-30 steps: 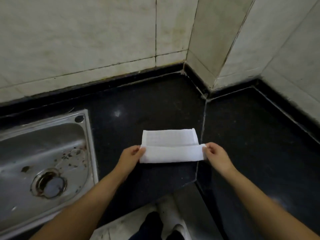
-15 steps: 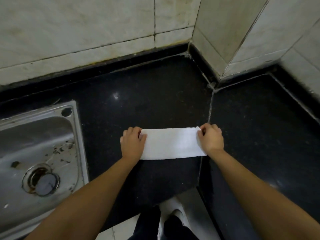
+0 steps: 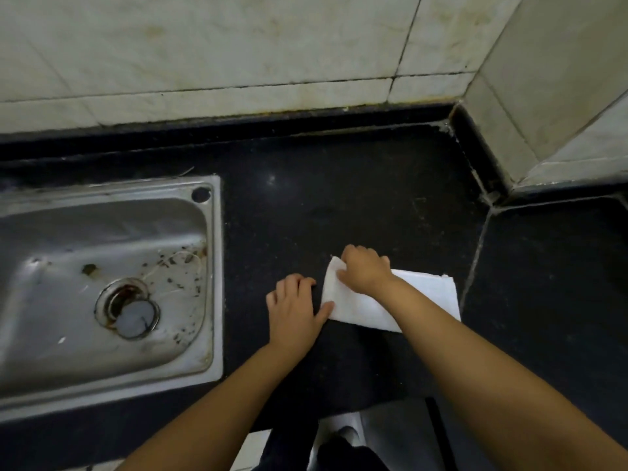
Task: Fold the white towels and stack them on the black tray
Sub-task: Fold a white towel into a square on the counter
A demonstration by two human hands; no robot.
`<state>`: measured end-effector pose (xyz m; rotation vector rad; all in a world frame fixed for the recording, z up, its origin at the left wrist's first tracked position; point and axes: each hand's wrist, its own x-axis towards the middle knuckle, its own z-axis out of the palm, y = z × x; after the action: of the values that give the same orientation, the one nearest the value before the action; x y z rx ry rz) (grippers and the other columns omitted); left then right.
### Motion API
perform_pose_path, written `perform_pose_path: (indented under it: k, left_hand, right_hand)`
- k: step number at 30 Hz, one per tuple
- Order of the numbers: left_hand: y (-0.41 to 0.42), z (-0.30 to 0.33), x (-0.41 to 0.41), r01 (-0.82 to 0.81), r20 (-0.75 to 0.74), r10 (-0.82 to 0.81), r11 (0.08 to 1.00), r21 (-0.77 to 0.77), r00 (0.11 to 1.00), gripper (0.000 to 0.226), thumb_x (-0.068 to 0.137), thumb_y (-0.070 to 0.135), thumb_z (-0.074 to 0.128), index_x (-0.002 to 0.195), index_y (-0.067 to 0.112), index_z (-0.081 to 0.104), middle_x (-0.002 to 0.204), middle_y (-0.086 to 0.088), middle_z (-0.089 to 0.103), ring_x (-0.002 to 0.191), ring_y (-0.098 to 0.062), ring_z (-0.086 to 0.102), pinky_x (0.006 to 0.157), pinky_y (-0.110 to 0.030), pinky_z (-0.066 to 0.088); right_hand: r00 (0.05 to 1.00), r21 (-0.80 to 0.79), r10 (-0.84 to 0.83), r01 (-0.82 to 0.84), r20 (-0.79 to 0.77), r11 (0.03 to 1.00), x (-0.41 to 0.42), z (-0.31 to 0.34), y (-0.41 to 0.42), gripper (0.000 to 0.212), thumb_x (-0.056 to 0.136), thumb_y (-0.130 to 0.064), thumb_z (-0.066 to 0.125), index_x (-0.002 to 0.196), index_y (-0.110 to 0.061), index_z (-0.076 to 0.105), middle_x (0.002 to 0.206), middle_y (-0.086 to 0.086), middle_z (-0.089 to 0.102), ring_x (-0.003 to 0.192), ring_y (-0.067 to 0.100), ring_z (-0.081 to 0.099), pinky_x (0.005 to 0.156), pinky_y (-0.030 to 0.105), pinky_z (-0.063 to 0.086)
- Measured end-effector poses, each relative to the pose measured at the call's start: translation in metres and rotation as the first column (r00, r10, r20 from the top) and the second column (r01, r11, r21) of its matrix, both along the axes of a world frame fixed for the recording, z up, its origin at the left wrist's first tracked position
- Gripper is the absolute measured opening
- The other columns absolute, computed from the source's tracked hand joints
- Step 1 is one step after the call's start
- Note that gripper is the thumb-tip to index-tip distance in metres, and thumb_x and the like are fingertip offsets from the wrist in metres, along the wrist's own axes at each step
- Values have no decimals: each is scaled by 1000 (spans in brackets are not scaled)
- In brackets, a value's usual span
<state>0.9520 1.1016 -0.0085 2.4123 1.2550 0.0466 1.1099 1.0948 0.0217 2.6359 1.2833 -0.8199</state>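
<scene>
A white towel (image 3: 426,295), folded into a narrow strip, lies on the black counter (image 3: 339,198) near its front edge. My right hand (image 3: 365,271) reaches across to the strip's left end and pinches a layer of the towel there, with its forearm covering the middle of the cloth. My left hand (image 3: 294,307) rests on the counter just left of the towel, its thumb touching the near left corner. No black tray is in view.
A steel sink (image 3: 214,266) with a dirty basin and a drain is set into the counter on the left. Tiled walls (image 3: 238,45) stand behind, with a wall corner jutting in at the right. The counter's front edge and the floor are below.
My right hand has carried the towel's right end over to the left, folding the strip in half. The left hand has slid off the towel's end. The camera has turned left.
</scene>
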Motion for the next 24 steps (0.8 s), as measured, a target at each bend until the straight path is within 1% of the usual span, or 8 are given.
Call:
perform_pose_path:
  k: [3, 6, 8, 10, 12, 16, 20, 24]
  left_hand:
    - [-7, 9, 9, -14, 16, 15, 997, -76, 1000, 43, 89, 48, 52, 124, 23, 49, 132, 1, 39, 124, -18, 35, 101, -32, 28]
    - [9, 28, 24, -20, 108, 50, 965, -261, 993, 21, 91, 36, 54, 103, 20, 58, 115, 1, 50, 113, -20, 46, 96, -37, 36]
    - [31, 54, 34, 18, 280, 91, 931, -364, 956, 12, 90, 29, 57, 86, 18, 56, 91, 1, 57, 91, -20, 55, 81, -35, 43]
    - [53, 91, 45, 53, 419, 84, 950, -307, 904, 10, 88, 23, 61, 81, 17, 56, 75, 4, 56, 73, -15, 53, 66, -28, 41]
    - [63, 132, 51, 103, 520, 23, 972, -212, 854, 9, 88, 22, 61, 82, 16, 57, 71, 8, 54, 65, -8, 50, 58, -23, 39]
    - [51, 175, 41, 193, 659, -55, 972, -138, 750, 5, 89, 19, 61, 85, 16, 60, 77, 8, 59, 69, -5, 54, 62, -19, 43]
    - [18, 147, -1, 263, 642, -61, 939, -224, 765, 14, 87, 13, 64, 83, 26, 61, 81, 14, 63, 74, 7, 58, 66, -9, 44]
    - [-13, 82, -39, 253, 406, -84, 888, -384, 910, 11, 85, 16, 66, 82, 26, 65, 82, 11, 67, 77, 0, 62, 74, -23, 48]
  right_hand:
    - [993, -15, 15, -16, -119, 1000, 6, 12, -6, 31, 90, -30, 53, 119, -17, 55, 119, 7, 57, 113, 26, 53, 98, 43, 43]
    - [969, 196, -26, 76, -246, 978, 19, 45, -17, 14, 90, -28, 56, 97, -16, 58, 91, 2, 58, 90, 19, 58, 79, 33, 47]
    - [969, 351, -33, 120, -245, 929, 34, 77, -24, 11, 89, -24, 59, 92, -13, 58, 85, 1, 57, 80, 15, 55, 67, 27, 42]
    - [969, 509, -43, 165, -242, 845, 49, 109, -30, 7, 88, -19, 62, 84, -17, 57, 78, -2, 55, 73, 12, 52, 61, 24, 39]
    - [954, 641, -48, 236, -296, 730, 56, 137, -39, 15, 87, -16, 63, 76, -22, 54, 71, -6, 54, 67, 7, 51, 59, 19, 39]
    - [923, 757, 48, 283, -382, 588, 48, 166, -64, 16, 88, -9, 62, 79, -20, 55, 70, -8, 51, 62, 2, 46, 55, 5, 37]
    - [920, 720, 116, 208, -373, 662, 27, 130, -100, 16, 85, -9, 65, 82, -23, 58, 79, -7, 59, 73, 5, 53, 69, 16, 42]
    - [907, 487, 131, 90, -400, 869, -6, 58, -148, 10, 86, -17, 66, 90, -23, 60, 83, -7, 60, 73, 3, 53, 66, 14, 40]
